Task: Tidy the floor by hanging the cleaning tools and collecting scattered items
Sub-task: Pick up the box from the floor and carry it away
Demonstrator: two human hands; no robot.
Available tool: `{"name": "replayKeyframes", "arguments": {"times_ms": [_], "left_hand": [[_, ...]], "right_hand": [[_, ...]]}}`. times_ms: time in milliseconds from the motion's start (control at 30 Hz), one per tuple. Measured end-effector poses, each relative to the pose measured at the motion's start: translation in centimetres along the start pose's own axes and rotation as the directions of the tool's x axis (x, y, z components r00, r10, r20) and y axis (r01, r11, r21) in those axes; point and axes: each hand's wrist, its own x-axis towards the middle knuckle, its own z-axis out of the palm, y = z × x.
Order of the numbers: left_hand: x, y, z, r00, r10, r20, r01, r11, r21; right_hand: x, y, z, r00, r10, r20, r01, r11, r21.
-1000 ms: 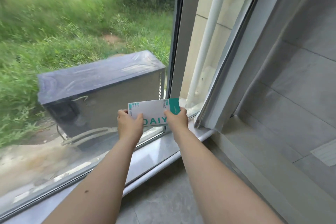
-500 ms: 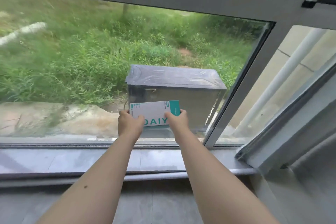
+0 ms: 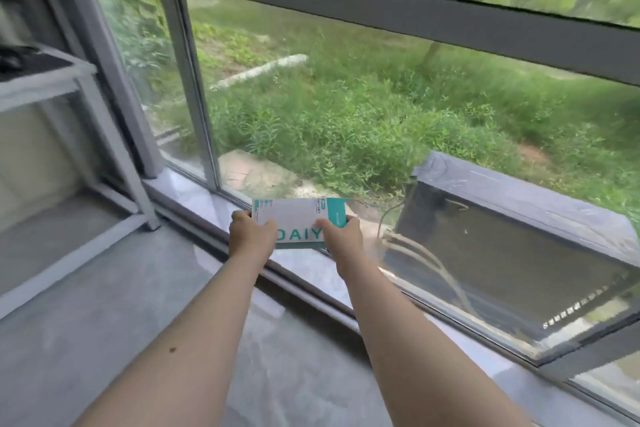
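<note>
A flat white and teal box (image 3: 298, 218) printed with the letters DAIY is held out in front of me with both arms stretched. My left hand (image 3: 252, 236) grips its left end and my right hand (image 3: 343, 242) grips its right end. The box hangs just above the pale window sill (image 3: 194, 196), close to the window glass. No cleaning tools are in view.
A large grey-framed window (image 3: 381, 7) fills the view, with grass and a dark outdoor unit (image 3: 512, 239) behind the glass. A white metal rack (image 3: 86, 107) stands at the left against the wall. Grey floor (image 3: 86, 340) lies below my arms.
The view has swung to the left along the window, so the outdoor unit now sits at the right and the rack appears at the left. Both hands keep the same hold on the box.
</note>
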Motion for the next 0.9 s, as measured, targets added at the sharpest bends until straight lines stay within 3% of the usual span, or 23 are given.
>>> {"name": "replayKeyframes", "arguments": {"times_ms": [200,433,700,900], "left_hand": [[1.5,-7.3,-16.0,0.975,-0.111,-0.194,0.1,0.993,-0.065],[-0.3,-16.7,-35.2,0.891,-0.251,-0.377,0.234,0.968,-0.092],[-4.5,-27.1,-53.2,0.708,-0.42,-0.567,0.346,0.907,-0.24],[-6.6,-32.7,-62.0,0.576,-0.501,-0.646,0.363,0.865,-0.347]], "right_hand": [[-8.3,-0.1,14.9,0.978,-0.026,0.209,0.035,0.999,-0.041],[-21.7,2.8,31.0,0.901,-0.017,0.434,0.058,0.995,-0.081],[-36.4,6.3,45.4,0.738,-0.024,0.674,0.167,0.975,-0.149],[-43.8,7.9,53.7,0.62,0.021,0.785,0.246,0.944,-0.22]]}}
